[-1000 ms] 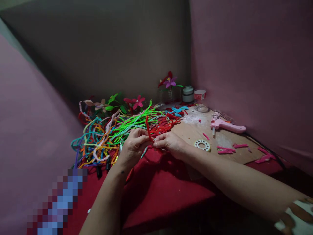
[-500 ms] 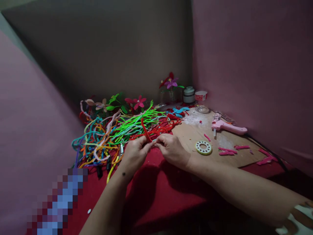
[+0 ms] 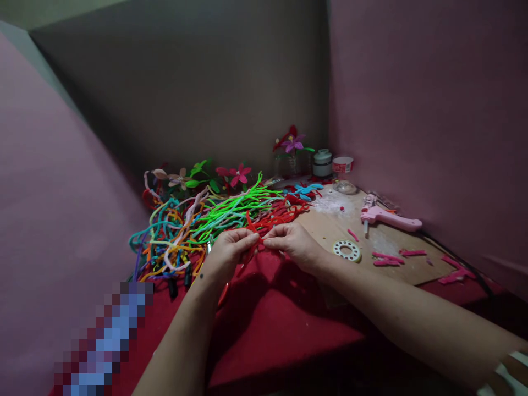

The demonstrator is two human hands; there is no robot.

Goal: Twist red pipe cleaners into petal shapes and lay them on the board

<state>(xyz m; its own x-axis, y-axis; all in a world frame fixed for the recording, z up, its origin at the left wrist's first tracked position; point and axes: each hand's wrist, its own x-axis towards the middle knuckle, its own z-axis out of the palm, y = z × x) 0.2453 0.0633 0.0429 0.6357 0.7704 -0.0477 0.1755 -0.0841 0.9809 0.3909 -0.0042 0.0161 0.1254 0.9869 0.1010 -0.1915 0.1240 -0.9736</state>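
Between pinched fingers (image 3: 248, 238), red fuzzy stem (image 3: 250, 221), slender, one end raised

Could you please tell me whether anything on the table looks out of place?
Coloured pipe cleaners lie tangled on the left, crossing every way, and pink scraps lie loose near the glue gun; I see no clear damage.

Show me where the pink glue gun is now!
In the head view, the pink glue gun lies on the right, by the brown board, beyond the white ring and near the pink wall.
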